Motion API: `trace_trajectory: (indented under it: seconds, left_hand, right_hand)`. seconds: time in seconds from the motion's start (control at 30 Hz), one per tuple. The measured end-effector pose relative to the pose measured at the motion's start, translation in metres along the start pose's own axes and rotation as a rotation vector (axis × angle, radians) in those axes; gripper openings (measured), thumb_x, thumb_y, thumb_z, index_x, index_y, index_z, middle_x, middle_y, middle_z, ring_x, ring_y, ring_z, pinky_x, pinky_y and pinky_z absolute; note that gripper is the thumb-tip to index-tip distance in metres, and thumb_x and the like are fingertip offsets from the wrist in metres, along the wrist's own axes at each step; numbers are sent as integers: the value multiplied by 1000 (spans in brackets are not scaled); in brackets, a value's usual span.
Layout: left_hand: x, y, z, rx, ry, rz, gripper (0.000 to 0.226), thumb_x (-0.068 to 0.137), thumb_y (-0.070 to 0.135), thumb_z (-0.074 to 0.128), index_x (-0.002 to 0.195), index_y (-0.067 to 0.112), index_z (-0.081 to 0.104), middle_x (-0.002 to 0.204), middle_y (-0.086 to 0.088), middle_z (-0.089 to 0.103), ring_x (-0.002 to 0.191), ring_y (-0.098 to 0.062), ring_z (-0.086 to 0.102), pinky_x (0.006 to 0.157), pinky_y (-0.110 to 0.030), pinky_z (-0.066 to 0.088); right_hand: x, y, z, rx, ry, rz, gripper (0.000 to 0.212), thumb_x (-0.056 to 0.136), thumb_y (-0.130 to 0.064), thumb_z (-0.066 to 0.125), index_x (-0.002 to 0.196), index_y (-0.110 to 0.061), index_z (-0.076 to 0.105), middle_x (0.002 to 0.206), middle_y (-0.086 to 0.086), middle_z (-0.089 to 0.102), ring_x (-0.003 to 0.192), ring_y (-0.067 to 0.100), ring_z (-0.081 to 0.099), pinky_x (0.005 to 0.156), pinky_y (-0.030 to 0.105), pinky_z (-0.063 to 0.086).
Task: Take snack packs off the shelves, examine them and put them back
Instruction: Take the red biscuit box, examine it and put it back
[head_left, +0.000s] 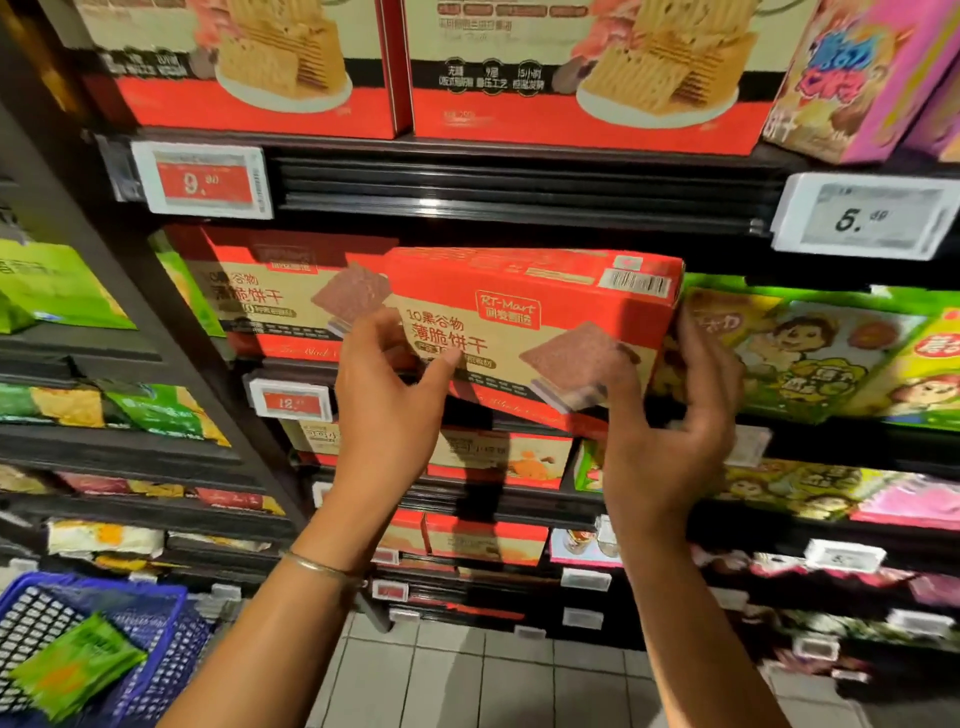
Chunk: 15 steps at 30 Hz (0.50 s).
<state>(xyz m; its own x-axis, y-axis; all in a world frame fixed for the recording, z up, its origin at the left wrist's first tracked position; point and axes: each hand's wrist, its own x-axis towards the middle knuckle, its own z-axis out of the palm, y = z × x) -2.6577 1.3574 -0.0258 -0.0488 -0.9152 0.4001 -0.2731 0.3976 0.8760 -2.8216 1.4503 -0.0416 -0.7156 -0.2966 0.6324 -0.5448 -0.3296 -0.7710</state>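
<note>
One red cracker box (524, 322) is held just under the black shelf edge (519, 192), overlapping an identical box (270, 296) standing to its left. Left hand (384, 415) pinches the lower left corner, thumb on the front face. Right hand (670, 441) grips the right end, fingers (691, 353) curled, slightly spread. Green snack packs (810, 358) stand just beside. Blue basket (156, 613), lower left, holds a green pack (72, 670).

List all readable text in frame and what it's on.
"RT-Mart": logo on red cracker box
"10黑谷物 薄脆饼干": same box, front
"9.": upper red price tag; small digits blurred
"5.": white price tag; small digits blurred
"12.": lower red price tag; rest blurred
Everything else: too small or blurred.
</note>
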Motion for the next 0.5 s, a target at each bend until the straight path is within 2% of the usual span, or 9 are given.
trace_trajectory:
  seconds: [0.07, 0.13, 0.23, 0.33, 0.4, 0.5]
  left_hand:
    - [3, -5, -2, 1, -14, 20, 39, 91, 25, 82, 122, 21, 58, 116, -2, 66, 93, -5, 64, 76, -8, 48]
    - [6, -7, -3, 5, -37, 21, 41, 92, 25, 81, 125, 20, 58, 119, -5, 65, 95, -11, 64, 81, -14, 51]
    - [7, -10, -2, -5, -60, 3, 49, 92, 26, 80, 132, 20, 54, 126, -6, 62, 102, -17, 64, 91, -29, 55]
    - [5, -12, 3, -4, -48, 16, 53, 91, 22, 81, 134, 21, 50, 127, -6, 57, 105, -18, 61, 89, -24, 52]
    - [5, -13, 7, -12, -41, 26, 53, 90, 21, 81, 131, 23, 47, 127, -7, 55, 106, -19, 60, 88, -23, 52]
    - [8, -14, 11, -55, -45, 29, 49, 90, 16, 81, 122, 25, 46, 126, -8, 57, 112, -21, 61, 94, -36, 55]
  right_hand:
    - [-1, 3, 4, 41, 7, 117, 53, 93, -38, 75, 137, -13, 59, 132, 0, 62, 120, 15, 64, 92, 31, 59]
    - [0, 5, 8, 21, 18, 177, 46, 94, -34, 75, 134, -16, 60, 131, 0, 63, 117, 13, 66, 89, 31, 61]
    - [5, 6, 12, -83, 14, 166, 42, 98, -33, 71, 135, -17, 63, 134, -9, 52, 122, 12, 62, 93, 31, 60]
    - [11, 7, 15, -175, -3, 168, 42, 100, -28, 67, 140, -15, 62, 136, -8, 52, 125, 16, 60, 97, 42, 59]
    - [14, 7, 16, -162, 23, 194, 43, 98, -23, 71, 138, -15, 60, 135, -4, 58, 119, 10, 63, 94, 37, 60]
    - [19, 8, 12, -73, 79, 244, 38, 90, -10, 79, 121, -15, 59, 123, 4, 64, 111, 9, 66, 90, 30, 61]
